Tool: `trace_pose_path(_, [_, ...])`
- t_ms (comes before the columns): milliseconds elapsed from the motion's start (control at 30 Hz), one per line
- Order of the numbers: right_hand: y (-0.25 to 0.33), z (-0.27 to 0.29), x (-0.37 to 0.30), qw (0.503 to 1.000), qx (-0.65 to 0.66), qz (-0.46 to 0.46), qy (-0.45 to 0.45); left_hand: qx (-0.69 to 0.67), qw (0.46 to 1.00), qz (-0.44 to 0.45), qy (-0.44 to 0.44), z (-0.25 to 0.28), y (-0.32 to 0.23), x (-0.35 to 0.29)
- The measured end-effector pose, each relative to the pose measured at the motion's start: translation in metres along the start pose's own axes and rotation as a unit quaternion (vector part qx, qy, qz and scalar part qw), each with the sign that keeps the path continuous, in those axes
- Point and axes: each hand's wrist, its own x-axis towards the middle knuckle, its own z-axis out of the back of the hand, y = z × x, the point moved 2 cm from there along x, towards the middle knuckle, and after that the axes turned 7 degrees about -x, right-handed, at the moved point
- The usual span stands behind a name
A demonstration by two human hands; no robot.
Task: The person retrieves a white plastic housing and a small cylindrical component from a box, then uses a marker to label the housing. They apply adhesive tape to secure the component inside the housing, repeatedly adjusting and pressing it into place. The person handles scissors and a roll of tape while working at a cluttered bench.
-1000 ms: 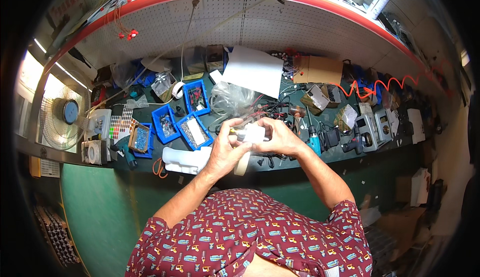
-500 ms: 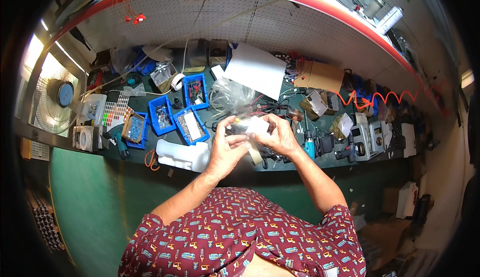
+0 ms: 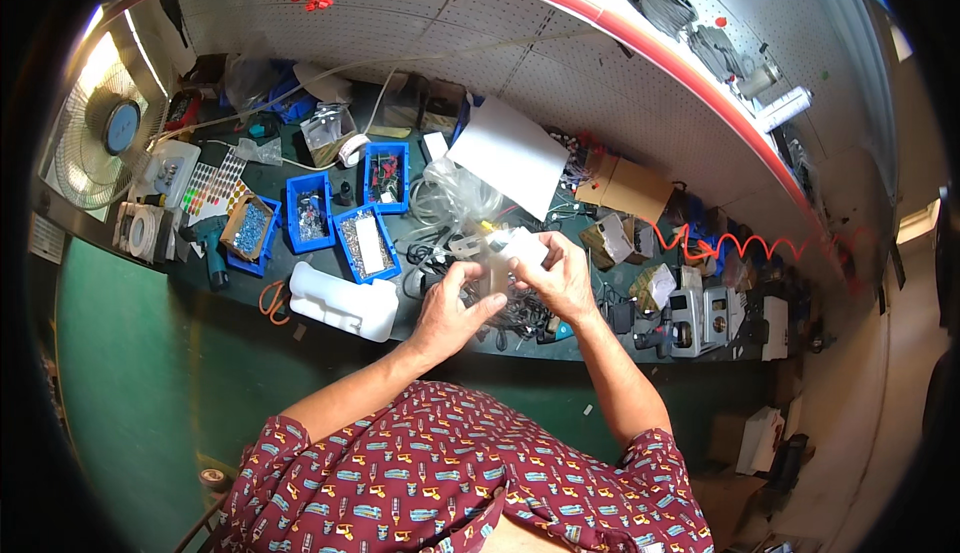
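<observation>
Both hands are up in front of my chest, over the bench edge. My right hand (image 3: 562, 281) pinches a small white piece (image 3: 526, 245) between thumb and fingers. My left hand (image 3: 447, 311) has its thumb and forefinger closed at a translucent, beige-tinted plastic piece (image 3: 493, 275), which hangs just below and left of the white piece. I cannot tell whether the two pieces are joined. Behind them lie a clear plastic bag with coiled tubing (image 3: 455, 196) and a tangle of black cables (image 3: 520, 315), partly hidden by my hands.
Blue bins of small parts (image 3: 366, 243) and a white plastic container (image 3: 343, 301) stand left of my hands. Orange-handled scissors (image 3: 273, 300) lie at the bench edge. A white sheet (image 3: 510, 156) is behind, a grey metal housing (image 3: 703, 318) to the right, a fan (image 3: 122, 128) far left.
My view has turned, so the bench appears tilted. The held pieces have turned between my fingers: the translucent one now shows upright, and the white one sits closer to my right fingers.
</observation>
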Motion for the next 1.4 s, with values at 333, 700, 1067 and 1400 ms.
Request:
trace_pose_path(333, [0.008, -0.002, 0.001, 0.996, 0.078, -0.027, 0.017, -0.101, 0.994, 0.018, 0.044, 0.002, -0.001, 0.000])
trace_pose_path(700, [0.019, -0.009, -0.016, 0.989, 0.111, -0.036, 0.092, -0.118, 0.982, 0.097, 0.115, 0.010, 0.013, 0.012])
trace_pose_path(1067, [0.037, -0.016, -0.039, 0.969, -0.137, 0.106, 0.177, -0.344, 0.877, 0.180, 0.283, 0.021, 0.024, 0.028])
trace_pose_path(1400, [0.042, -0.023, -0.052, 0.954, -0.152, 0.086, 0.243, -0.308, 0.856, 0.330, 0.251, 0.023, 0.015, 0.053])
